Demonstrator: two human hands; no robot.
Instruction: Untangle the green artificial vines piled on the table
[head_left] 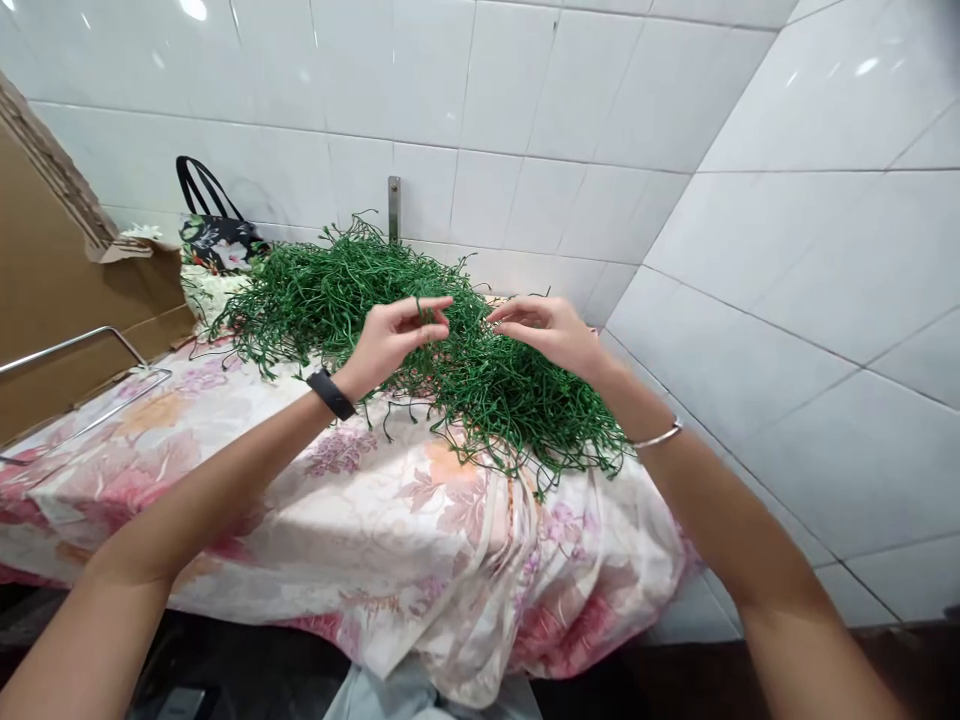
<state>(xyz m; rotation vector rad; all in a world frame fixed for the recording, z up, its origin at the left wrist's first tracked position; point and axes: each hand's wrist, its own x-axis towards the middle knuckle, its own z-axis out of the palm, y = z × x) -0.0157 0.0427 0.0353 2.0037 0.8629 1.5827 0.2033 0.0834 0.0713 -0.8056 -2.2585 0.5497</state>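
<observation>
Green artificial stems (pixel 330 285), thin and tangled with small forked tips, lie heaped in front of me, and a second part of the heap (pixel 532 395) spreads to the right. My left hand (pixel 397 335), with a black band on the wrist, is raised over the heap. Its fingers are curled, and a green stem (pixel 418 304) crosses the index finger. Facing it, my right hand (pixel 547 328) hovers above the right part of the heap, thumb and fingers drawn together. Whatever lies between those fingertips is too small to make out. A gap separates the two hands.
A floral cloth (pixel 360 520) covers the table and hangs over its front edge. Left stand a cardboard box (pixel 82 290) and a bent metal wire frame (pixel 97 340). A black floral bag (pixel 221 240) rests by the tiled wall (pixel 525 90). Tiles also close off the right side.
</observation>
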